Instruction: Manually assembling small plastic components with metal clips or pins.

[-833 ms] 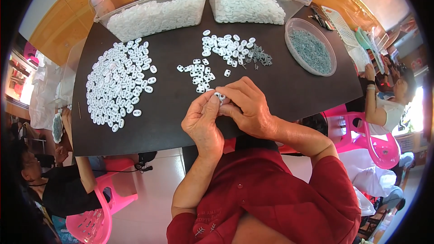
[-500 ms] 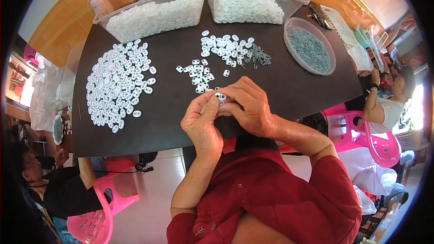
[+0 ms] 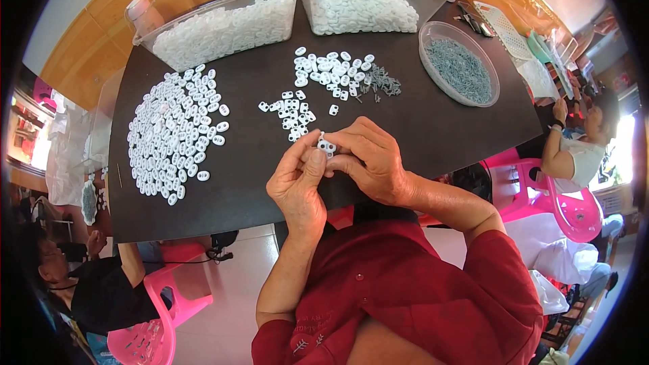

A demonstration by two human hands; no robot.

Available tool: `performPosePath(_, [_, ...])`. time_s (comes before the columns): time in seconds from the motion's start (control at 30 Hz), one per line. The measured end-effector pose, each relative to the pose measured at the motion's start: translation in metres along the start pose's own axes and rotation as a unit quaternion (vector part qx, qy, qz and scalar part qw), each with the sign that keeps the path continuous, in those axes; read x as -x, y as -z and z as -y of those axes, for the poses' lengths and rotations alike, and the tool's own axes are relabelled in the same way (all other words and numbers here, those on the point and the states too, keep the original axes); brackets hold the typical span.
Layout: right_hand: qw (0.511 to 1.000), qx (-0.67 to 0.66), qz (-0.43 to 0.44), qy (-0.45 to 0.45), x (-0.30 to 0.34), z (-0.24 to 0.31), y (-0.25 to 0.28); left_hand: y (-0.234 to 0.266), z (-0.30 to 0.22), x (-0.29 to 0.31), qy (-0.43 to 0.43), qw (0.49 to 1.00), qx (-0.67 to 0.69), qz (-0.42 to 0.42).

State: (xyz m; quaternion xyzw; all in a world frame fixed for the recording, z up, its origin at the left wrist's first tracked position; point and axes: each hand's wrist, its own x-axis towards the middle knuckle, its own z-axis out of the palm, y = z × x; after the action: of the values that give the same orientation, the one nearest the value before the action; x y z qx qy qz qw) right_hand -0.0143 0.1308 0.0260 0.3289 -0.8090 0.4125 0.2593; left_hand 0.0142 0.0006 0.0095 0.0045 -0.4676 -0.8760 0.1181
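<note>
Head view: both hands are close together over the worktop (image 3: 236, 206), near the middle of its near edge. The left hand (image 3: 301, 192) and the right hand (image 3: 373, 165) are clamped with thumbs and fingers on a small white piece (image 3: 326, 146) with dark holes, partly covered by the fingertips. Just beyond them lies a loose cluster of small white holed pieces (image 3: 293, 111), with a single white piece (image 3: 334, 110) apart on its right. Farther toward the far edge are white oval pieces (image 3: 331, 67), and touching their right side is a heap of grey screw-like pins (image 3: 383, 82). Toward the left edge spreads a large patch of white ovals (image 3: 172, 135). Two clear boxes, the left box (image 3: 140, 40) and the right box (image 3: 433, 12), stand along the far edge, both filled with white pieces. Near the far right corner, a round clear tub (image 3: 496, 89) holds more grey-green pins (image 3: 460, 67). A thin stick (image 3: 120, 176) lies by the left edge.
</note>
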Motion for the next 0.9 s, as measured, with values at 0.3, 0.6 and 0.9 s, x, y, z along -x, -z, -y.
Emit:
performPosePath(0.3, [0.999, -0.036, 0.0, -0.01, 0.0, 0.006, -0.001, 0.0, -0.001, 0.003, -0.016, 1.0, 0.002, 0.004])
performPosePath(0.6, [0.999, -0.036, -0.024, 0.002, 0.001, 0.009, -0.006, 0.004, 0.01, 0.008, -0.057, 0.998, -0.001, -0.014])
performPosePath(0.9, [0.997, -0.039, -0.051, 0.035, 0.002, 0.005, -0.013, -0.005, 0.011, 0.012, -0.049, 0.997, 0.046, -0.041])
